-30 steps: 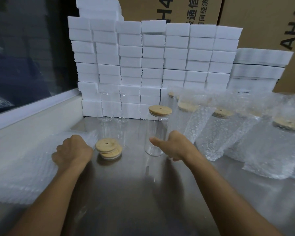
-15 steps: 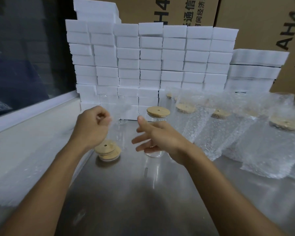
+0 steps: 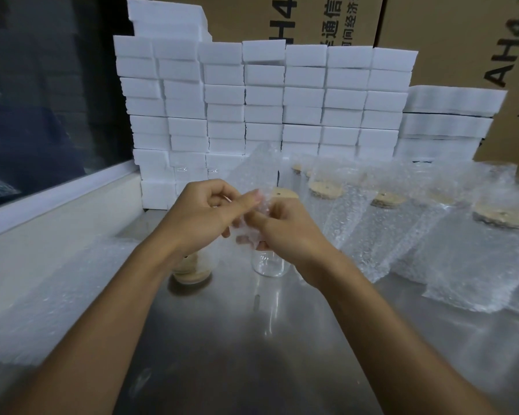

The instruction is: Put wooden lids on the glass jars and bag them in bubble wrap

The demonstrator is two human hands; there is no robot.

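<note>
A bubble-wrap bag [image 3: 253, 175] is pinched at its mouth by the left hand [image 3: 197, 218] and right hand [image 3: 285, 232] — presumably to open it — above the lidded jar [image 3: 270, 262] at 12 o'clock.

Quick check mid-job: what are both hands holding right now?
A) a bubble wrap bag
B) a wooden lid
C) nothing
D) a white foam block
A: the left hand and right hand both pinch a bubble wrap bag, held up in front of the lidded glass jar.
</note>
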